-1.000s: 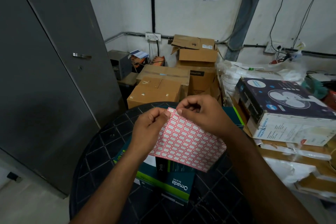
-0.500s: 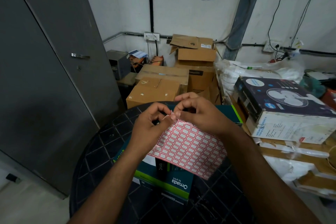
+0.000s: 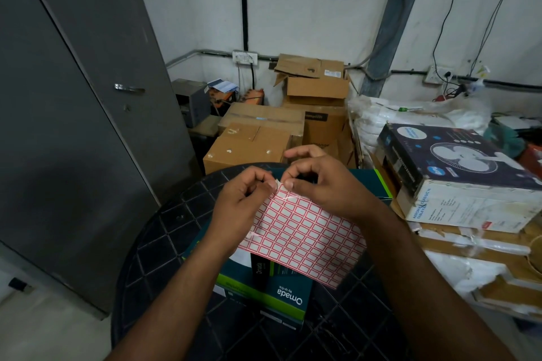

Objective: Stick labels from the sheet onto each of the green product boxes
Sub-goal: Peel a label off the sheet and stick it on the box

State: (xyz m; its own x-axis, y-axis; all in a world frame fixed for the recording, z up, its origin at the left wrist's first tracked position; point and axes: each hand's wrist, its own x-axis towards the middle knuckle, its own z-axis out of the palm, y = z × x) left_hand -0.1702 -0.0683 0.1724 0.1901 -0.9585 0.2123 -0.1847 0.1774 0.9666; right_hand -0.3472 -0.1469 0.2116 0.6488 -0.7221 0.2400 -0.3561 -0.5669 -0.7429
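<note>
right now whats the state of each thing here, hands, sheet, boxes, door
left hand: pinching the label sheet's top corner
right hand: pinching at the same corner
label sheet: held up over the boxes, corner being peeled
green product boxes: closed, lying on the black table
grey door: shut
top cardboard box: flaps open
fan box: closed

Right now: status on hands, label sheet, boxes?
Left hand and right hand both pinching the label sheet at its top corner. Sheet held above the green boxes. Nothing in the way.
</note>
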